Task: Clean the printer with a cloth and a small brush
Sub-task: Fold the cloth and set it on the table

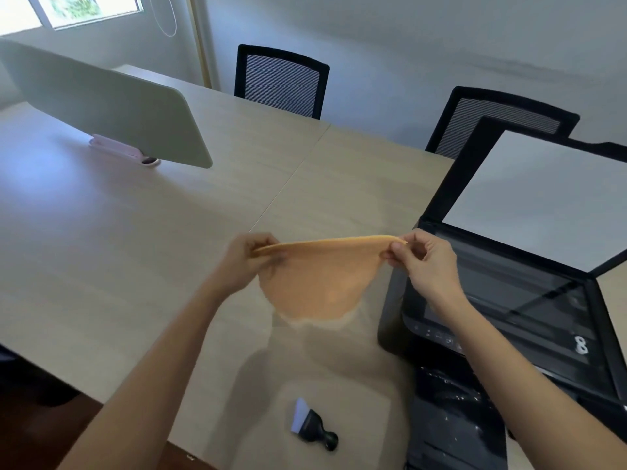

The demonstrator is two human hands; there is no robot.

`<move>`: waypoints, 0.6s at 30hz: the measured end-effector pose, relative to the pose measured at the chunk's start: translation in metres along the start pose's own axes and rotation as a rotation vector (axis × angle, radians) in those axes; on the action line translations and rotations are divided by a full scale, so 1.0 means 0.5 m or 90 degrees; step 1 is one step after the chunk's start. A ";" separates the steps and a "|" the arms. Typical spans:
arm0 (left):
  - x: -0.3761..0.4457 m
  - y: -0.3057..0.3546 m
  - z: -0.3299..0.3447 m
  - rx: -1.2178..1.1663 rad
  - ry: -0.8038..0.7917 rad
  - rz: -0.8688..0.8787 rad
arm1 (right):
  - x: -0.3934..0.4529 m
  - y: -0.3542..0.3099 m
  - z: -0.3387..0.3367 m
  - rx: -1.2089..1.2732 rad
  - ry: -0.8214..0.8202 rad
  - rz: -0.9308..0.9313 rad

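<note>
Left of the printer (509, 300), both hands, left (249, 257) and right (425, 257), pinched the cloth (319, 279) taut; folding it flat would likely wipe best.

Count, one view from above:
- Hands: two, left hand (249, 257) and right hand (429, 262).
- Cloth (319, 279): one, orange.
- Brush (314, 424): one, small, black.
- Printer (515, 300): one, lid up.
- Chairs: two, far chair (281, 81) and near chair (498, 120).
- Divider panel (101, 100): one.
- Surface (135, 249): one.
</note>
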State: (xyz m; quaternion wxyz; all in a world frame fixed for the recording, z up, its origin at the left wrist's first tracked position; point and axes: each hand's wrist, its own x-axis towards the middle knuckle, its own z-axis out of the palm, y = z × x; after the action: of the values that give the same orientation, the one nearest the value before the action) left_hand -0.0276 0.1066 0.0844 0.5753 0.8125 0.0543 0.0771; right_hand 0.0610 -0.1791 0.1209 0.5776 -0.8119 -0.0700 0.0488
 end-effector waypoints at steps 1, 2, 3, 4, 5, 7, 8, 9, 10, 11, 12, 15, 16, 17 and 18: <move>0.002 0.019 -0.011 -0.004 0.008 0.016 | -0.004 -0.001 -0.002 -0.003 0.016 -0.027; 0.000 0.034 -0.022 -0.017 0.017 0.024 | -0.010 -0.004 -0.003 -0.009 0.031 -0.057; -0.005 0.043 -0.034 -0.035 0.024 0.024 | -0.018 -0.004 -0.004 -0.012 0.043 -0.087; -0.013 0.044 -0.045 -0.047 0.026 0.018 | -0.031 -0.003 -0.004 -0.012 0.050 -0.116; -0.025 0.044 -0.055 -0.048 0.018 0.009 | -0.047 0.002 -0.003 -0.017 0.053 -0.141; -0.055 0.021 -0.066 -0.040 -0.032 -0.030 | -0.088 0.032 0.003 -0.065 0.036 -0.178; -0.073 0.000 -0.066 -0.032 -0.069 -0.054 | -0.114 0.057 0.007 -0.104 0.015 -0.180; -0.091 -0.028 -0.064 -0.009 -0.108 -0.081 | -0.141 0.084 0.013 -0.138 -0.014 -0.169; -0.111 -0.060 -0.060 0.024 -0.144 -0.113 | -0.171 0.117 0.021 -0.162 -0.054 -0.143; -0.130 -0.098 -0.055 0.058 -0.178 -0.151 | -0.198 0.153 0.030 -0.179 -0.098 -0.105; -0.151 -0.135 -0.048 0.089 -0.211 -0.188 | -0.224 0.188 0.039 -0.199 -0.139 -0.065; -0.202 -0.220 -0.024 0.168 -0.296 -0.284 | -0.280 0.273 0.063 -0.263 -0.229 0.036; -0.208 -0.236 -0.020 0.171 -0.309 -0.301 | -0.288 0.287 0.070 -0.271 -0.241 0.059; -0.207 -0.245 -0.018 0.167 -0.305 -0.309 | -0.287 0.294 0.076 -0.276 -0.240 0.078; -0.199 -0.248 -0.017 0.166 -0.283 -0.309 | -0.280 0.302 0.082 -0.279 -0.229 0.090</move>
State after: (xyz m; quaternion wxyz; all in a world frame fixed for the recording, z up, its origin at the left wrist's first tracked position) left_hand -0.1270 0.1382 -0.0363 0.4658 0.8396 0.1287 -0.2482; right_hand -0.0748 -0.2135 -0.0352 0.3618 -0.8985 -0.1234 0.2159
